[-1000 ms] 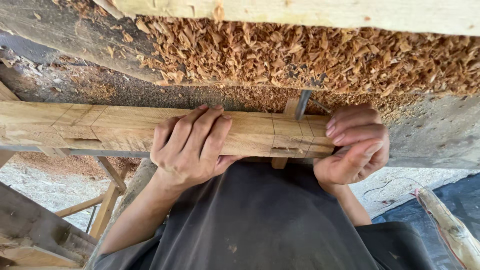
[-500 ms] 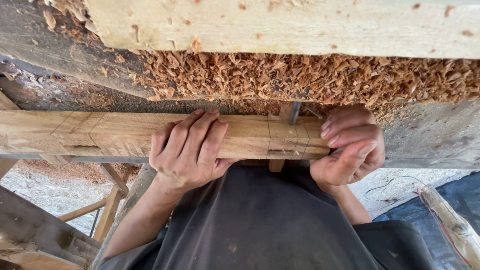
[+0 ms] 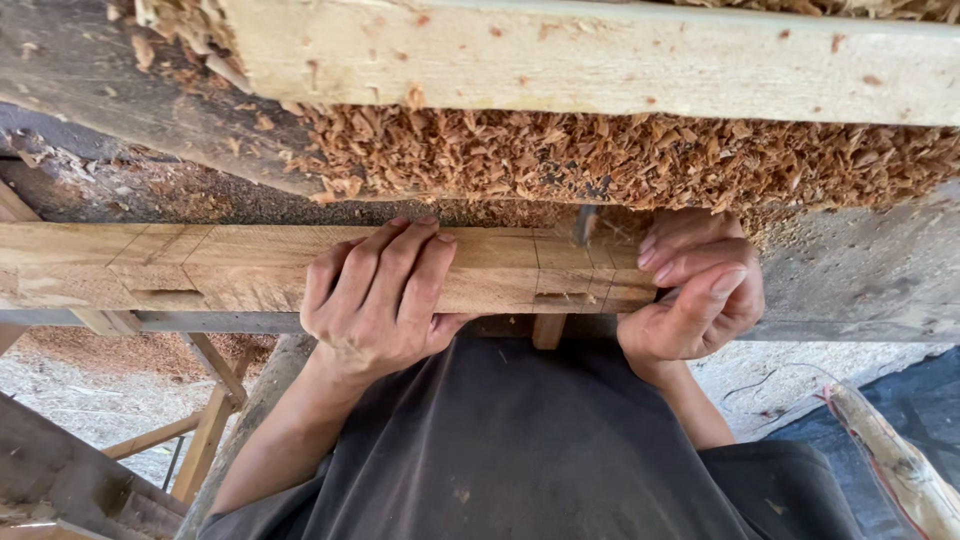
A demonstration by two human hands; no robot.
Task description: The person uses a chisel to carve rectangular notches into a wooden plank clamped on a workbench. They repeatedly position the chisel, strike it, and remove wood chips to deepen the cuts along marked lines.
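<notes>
Hands point(image 3: 385, 300) on wooden beam point(image 3: 220, 265)

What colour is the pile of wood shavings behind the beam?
The wood shavings are reddish-brown, seen in the head view.

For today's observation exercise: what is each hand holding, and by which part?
Both hold the wooden beam. The left hand wraps over its middle; the right hand grips its right end.
</notes>
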